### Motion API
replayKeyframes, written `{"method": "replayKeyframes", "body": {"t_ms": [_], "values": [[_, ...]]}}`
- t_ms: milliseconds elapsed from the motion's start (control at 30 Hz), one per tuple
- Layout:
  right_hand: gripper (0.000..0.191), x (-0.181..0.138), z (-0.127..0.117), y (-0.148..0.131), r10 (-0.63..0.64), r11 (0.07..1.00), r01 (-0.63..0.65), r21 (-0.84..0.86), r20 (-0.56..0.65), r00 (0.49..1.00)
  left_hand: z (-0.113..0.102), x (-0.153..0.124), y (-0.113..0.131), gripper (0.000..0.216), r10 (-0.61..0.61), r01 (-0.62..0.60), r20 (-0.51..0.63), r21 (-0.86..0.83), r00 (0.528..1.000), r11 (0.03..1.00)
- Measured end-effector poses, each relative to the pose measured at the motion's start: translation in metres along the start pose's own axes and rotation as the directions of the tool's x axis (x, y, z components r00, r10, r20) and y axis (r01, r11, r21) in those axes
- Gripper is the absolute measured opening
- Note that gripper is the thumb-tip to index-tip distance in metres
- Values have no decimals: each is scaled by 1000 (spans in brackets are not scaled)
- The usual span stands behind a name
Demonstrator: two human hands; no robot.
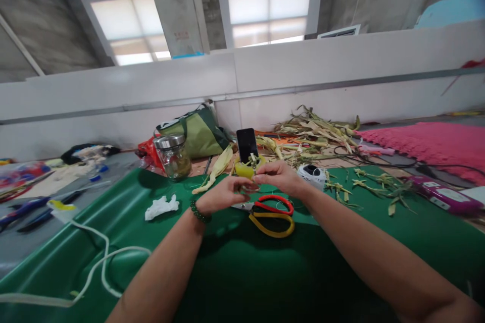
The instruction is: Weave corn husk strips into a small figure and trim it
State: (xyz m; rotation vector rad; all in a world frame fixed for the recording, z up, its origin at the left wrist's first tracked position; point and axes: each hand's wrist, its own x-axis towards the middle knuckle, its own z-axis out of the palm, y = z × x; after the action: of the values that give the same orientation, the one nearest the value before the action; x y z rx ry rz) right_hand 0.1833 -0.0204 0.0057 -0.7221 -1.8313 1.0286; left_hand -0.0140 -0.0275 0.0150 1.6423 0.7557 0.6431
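Observation:
My left hand (229,192), with a dark green bead bracelet at the wrist, has its fingers bent in a pinch. Close beside it, my right hand (278,176) pinches too, thumb and fingers together. What lies between the fingertips is too small to make out. Just behind them sits a yellow holder (245,169) with pale husk bits at its top, and a dark phone (247,144) stands upright there. Below my hands lie large scissors (275,229) with one red and one yellow handle. A white spool of thread (316,177) is right of my right hand.
A glass jar (176,164) and green bag (199,131) stand at back left, near a corn husk (220,166). Crumpled tissue (161,208) and a white cord (102,257) lie left. Dried husks (318,131), knotted husk pieces (379,181) and a purple device (445,196) are right.

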Motion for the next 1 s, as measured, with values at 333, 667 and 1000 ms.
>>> {"method": "replayKeyframes", "body": {"t_ms": [333,667,1000], "values": [[21,-5,4,-10,133,988,-121,-98,130,983,-6,1,-1,36,117,-188,-372,-160,921,969],[24,-6,17,-7,13,971,-15,-237,-12,1000,-9,0,3,30,115,-135,-250,-66,962,989],[17,-18,26,-10,-212,709,91,-700,-88,973,-13,-3,5,30,116,-117,-145,1,983,993]]}}
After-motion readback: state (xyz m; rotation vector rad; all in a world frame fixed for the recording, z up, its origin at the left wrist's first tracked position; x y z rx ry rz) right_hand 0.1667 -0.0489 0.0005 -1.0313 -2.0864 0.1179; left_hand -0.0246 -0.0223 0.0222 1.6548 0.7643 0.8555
